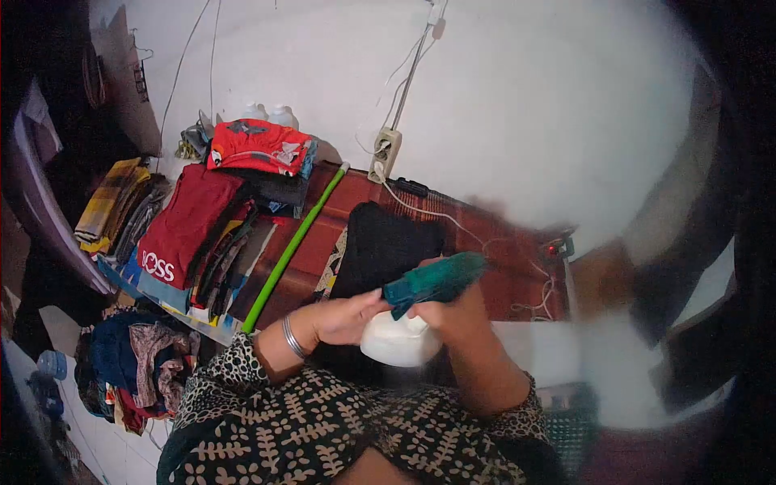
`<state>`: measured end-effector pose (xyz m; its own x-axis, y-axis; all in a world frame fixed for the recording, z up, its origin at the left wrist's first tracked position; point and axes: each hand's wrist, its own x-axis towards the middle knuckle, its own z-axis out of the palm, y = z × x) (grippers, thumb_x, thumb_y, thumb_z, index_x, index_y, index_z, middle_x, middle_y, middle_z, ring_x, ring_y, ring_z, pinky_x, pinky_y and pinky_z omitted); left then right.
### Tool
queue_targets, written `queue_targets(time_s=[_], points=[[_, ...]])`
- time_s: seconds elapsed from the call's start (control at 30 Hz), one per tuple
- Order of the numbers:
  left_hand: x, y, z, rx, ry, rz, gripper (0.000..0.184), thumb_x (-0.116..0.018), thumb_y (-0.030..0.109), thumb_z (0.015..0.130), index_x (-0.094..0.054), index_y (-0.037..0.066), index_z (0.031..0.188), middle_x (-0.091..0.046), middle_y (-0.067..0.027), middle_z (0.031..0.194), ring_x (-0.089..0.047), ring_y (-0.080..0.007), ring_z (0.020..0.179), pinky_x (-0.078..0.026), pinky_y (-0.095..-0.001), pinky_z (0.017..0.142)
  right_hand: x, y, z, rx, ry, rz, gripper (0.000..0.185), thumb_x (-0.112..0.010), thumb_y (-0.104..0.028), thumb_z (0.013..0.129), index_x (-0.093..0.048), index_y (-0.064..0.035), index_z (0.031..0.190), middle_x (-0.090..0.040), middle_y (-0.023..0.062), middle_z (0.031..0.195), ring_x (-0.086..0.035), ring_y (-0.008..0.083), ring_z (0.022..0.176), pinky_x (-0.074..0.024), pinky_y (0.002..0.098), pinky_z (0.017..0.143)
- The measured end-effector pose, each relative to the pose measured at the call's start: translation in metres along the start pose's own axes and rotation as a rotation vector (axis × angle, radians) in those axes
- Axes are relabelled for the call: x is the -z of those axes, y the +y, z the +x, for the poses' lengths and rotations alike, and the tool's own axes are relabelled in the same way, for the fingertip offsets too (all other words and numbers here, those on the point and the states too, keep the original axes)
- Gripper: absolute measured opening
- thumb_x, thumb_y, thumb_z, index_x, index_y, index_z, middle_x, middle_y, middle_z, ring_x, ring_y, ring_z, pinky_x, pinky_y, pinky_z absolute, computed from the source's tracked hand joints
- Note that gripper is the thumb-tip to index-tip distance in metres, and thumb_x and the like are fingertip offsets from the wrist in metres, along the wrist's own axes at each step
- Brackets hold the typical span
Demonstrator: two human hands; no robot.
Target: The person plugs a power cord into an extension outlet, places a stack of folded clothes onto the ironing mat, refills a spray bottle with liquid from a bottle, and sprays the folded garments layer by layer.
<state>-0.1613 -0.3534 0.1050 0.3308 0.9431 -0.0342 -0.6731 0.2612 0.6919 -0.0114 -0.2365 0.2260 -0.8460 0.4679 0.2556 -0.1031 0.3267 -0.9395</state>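
Note:
In front of my chest, both hands meet around a teal-green item (pixel 432 279), smeared by motion, so its kind does not show. My left hand (pixel 349 319), with silvery bangles at its wrist, is closed with its fingertips against the item's left end. On the other side, my right hand (pixel 443 314) is closed around the item's lower side, fingers partly hidden. Just under it, between the hands, is a smooth white rounded container (pixel 398 343); what supports it is hidden. Beyond lies a folded black cloth (pixel 388 246).
A red-brown mat (pixel 493 259) carries a bright green stick (pixel 295 250) and a white cord running from a wall socket block (pixel 385 153). Folded clothes (pixel 190 218) are stacked left, topped by a red garment (pixel 259 145). A heap of crumpled clothes (pixel 133 360) lies lower left.

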Motion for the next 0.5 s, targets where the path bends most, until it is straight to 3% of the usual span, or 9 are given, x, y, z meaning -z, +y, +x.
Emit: queue_targets(time_s=[0.03, 0.07, 0.13, 0.17, 0.27, 0.3, 0.33, 0.43, 0.5], points=[[0.002, -0.009, 0.000, 0.174, 0.237, 0.017, 0.073, -0.038, 0.063, 0.096, -0.047, 0.004, 0.138, -0.057, -0.0126, 0.132, -0.059, -0.0246, 0.117, -0.055, -0.0403, 0.085, 0.002, -0.003, 0.002, -0.042, 0.046, 0.033, 0.051, -0.075, 0.003, 0.053, -0.063, -0.0016, 0.103, -0.067, 0.0077, 0.086, -0.066, 0.0168, 0.081, -0.0547, 0.0331, 0.073], [0.014, -0.017, 0.003, 0.174, 0.238, 0.017, 0.073, -0.038, 0.063, 0.096, -0.047, 0.004, 0.138, -0.057, -0.0126, 0.132, -0.059, -0.0246, 0.117, -0.055, -0.0403, 0.085, 0.003, -0.004, 0.005, -0.043, 0.046, 0.034, 0.051, -0.075, 0.003, 0.053, -0.063, -0.0016, 0.103, -0.067, 0.0077, 0.086, -0.066, 0.0168, 0.081, -0.0547, 0.0331, 0.073], [0.033, -0.028, 0.007, 0.310, -0.427, -0.251, 0.067, -0.038, 0.060, 0.097, -0.048, 0.006, 0.137, -0.064, -0.0156, 0.118, -0.067, -0.0207, 0.094, -0.056, -0.0302, 0.059, 0.002, -0.006, 0.009, -0.021, 0.016, 0.142, 0.050, -0.075, 0.003, 0.054, -0.062, -0.0014, 0.102, -0.067, 0.0089, 0.089, -0.066, 0.0184, 0.081, -0.0558, 0.0340, 0.070], [0.033, -0.036, 0.012, 0.278, -0.391, -0.356, 0.062, -0.034, 0.056, 0.099, -0.048, 0.008, 0.137, -0.068, -0.0172, 0.097, -0.066, -0.0172, 0.068, -0.047, -0.0228, 0.044, 0.006, 0.001, 0.012, -0.024, 0.015, 0.150, 0.050, -0.075, 0.003, 0.054, -0.062, -0.0014, 0.102, -0.067, 0.0089, 0.089, -0.066, 0.0184, 0.081, -0.0558, 0.0340, 0.070], [0.018, -0.038, 0.012, 0.171, 0.016, -0.226, 0.062, -0.033, 0.056, 0.100, -0.044, 0.009, 0.139, -0.067, -0.0162, 0.092, -0.062, -0.0174, 0.063, -0.044, -0.0222, 0.043, 0.010, 0.006, 0.022, 0.181, 0.006, 0.013, 0.044, -0.072, 0.001, 0.061, -0.062, -0.0015, 0.104, -0.066, 0.0092, 0.093, -0.066, 0.0183, 0.084, -0.0555, 0.0340, 0.071], [0.017, -0.037, 0.018, -0.015, -0.347, -0.327, 0.059, -0.037, 0.050, 0.101, -0.036, 0.009, 0.144, -0.063, -0.0149, 0.116, -0.066, -0.0239, 0.086, -0.053, -0.0256, 0.059, 0.010, 0.000, 0.026, 0.086, 0.074, 0.144, 0.032, -0.070, 0.000, 0.065, -0.064, -0.0020, 0.096, -0.067, 0.0071, 0.087, -0.065, 0.0171, 0.079, -0.0538, 0.0327, 0.068], [0.013, -0.040, 0.017, -0.017, -0.349, -0.327, 0.059, -0.037, 0.050, 0.101, -0.036, 0.009, 0.144, -0.063, -0.0149, 0.116, -0.066, -0.0239, 0.086, -0.053, -0.0256, 0.059, 0.008, -0.007, 0.027, -0.011, 0.141, 0.274, 0.019, -0.068, 0.000, 0.068, -0.066, -0.0025, 0.087, -0.068, 0.0049, 0.081, -0.064, 0.0158, 0.074, -0.0520, 0.0315, 0.066], [-0.003, -0.044, 0.011, -0.173, 0.203, 0.111, 0.068, -0.053, 0.035, 0.100, -0.015, 0.016, 0.152, -0.040, -0.0102, 0.146, -0.055, -0.0290, 0.122, -0.047, -0.0436, 0.101, -0.006, -0.016, 0.026, 0.019, 0.323, 0.340, 0.015, -0.062, 0.004, 0.070, -0.065, -0.0007, 0.084, -0.067, 0.0061, 0.077, -0.063, 0.0156, 0.067, -0.0510, 0.0307, 0.063], [-0.014, -0.043, 0.015, -0.232, 0.333, 0.217, 0.071, -0.055, 0.035, 0.099, -0.012, 0.017, 0.153, -0.038, -0.0098, 0.148, -0.054, -0.0292, 0.124, -0.048, -0.0440, 0.100, -0.007, 0.000, 0.028, 0.028, 0.349, 0.291, 0.014, -0.061, 0.004, 0.070, -0.065, 0.0000, 0.083, -0.067, 0.0064, 0.077, -0.063, 0.0157, 0.066, -0.0509, 0.0309, 0.063]])
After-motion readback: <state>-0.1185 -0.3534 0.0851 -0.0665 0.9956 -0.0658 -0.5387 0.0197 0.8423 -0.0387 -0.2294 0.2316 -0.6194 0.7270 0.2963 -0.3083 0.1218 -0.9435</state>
